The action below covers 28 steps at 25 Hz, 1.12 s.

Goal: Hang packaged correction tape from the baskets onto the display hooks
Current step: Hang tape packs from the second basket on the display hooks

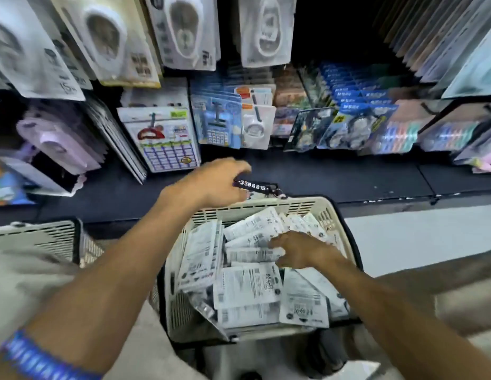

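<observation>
A cream plastic basket (266, 205) stands on the floor in front of me, filled with several white packs of correction tape (247, 286) lying back side up. My right hand (301, 249) reaches into the basket, and its spread fingers rest on the packs near the middle. My left hand (214, 185) is at the basket's far rim, where its curled fingers hold a black tag with white numbers (254, 187). More white correction tape packs (184, 31) hang from the display hooks at the top, blurred.
A second cream basket (38, 234) stands at the left, mostly behind my left arm. The low display rows hold carded stationery (167, 138) and blue packs (354, 111). A dark base ledge (348, 176) runs beneath them, with pale floor (403, 237) to the right.
</observation>
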Motion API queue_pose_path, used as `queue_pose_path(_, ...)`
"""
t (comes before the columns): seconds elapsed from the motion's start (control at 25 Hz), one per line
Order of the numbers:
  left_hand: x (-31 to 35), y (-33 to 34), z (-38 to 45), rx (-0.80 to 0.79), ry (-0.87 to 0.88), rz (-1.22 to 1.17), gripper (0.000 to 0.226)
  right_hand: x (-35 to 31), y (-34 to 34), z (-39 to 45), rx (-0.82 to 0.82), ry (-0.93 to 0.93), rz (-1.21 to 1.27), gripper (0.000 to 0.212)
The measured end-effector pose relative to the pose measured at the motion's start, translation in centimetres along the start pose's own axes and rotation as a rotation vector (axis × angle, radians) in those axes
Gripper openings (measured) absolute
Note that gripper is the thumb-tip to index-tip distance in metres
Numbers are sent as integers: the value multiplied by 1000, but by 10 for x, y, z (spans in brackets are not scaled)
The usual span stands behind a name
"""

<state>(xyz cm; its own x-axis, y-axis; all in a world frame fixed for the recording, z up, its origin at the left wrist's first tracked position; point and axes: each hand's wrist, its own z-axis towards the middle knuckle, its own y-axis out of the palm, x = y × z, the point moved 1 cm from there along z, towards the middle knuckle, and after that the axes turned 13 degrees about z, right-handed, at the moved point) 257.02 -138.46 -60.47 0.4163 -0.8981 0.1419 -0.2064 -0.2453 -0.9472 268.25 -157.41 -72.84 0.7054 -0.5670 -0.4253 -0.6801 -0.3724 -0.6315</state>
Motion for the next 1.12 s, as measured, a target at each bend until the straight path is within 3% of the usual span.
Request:
queue_pose_path(0.04,4,22,1,-225,59,43,55,8,12,2,-60,21,-21,55)
queue_pose_path(0.12,3,63,-2,-549,69,137,59,20,21,6,33,24,-21,65)
queue_pose_path(0.2,-3,88,-2,-637,30,160,61,27,21,11,191,23,-82,76)
queue_pose_path(0.28,-11,97,1,-608,-7,142,59,26,21,21,296,16,-56,86)
queue_pose_path(0.36,-18,98,4,-556,-37,124,56,22,19,34,325,18,125,90)
queue_pose_path(0.48,-22,103,5,-526,-55,59,53,30,17,48,369,48,324,77)
queue_pose_path(0.56,-23,108,5,-553,-49,30,54,39,19,53,281,25,270,66)
queue_pose_path(0.68,-24,111,6,-590,-29,42,56,47,24,52,169,28,209,76)
queue_pose_path(0.88,-22,109,8,-589,-7,46,50,36,31,37,164,-56,102,39)
queue_pose_path(1.0,-18,97,10,-432,29,0,46,2,-14,32,256,-100,431,24)
queue_pose_path(1.12,-10,82,6,-232,14,-290,88,-15,-75,20,492,84,889,25)
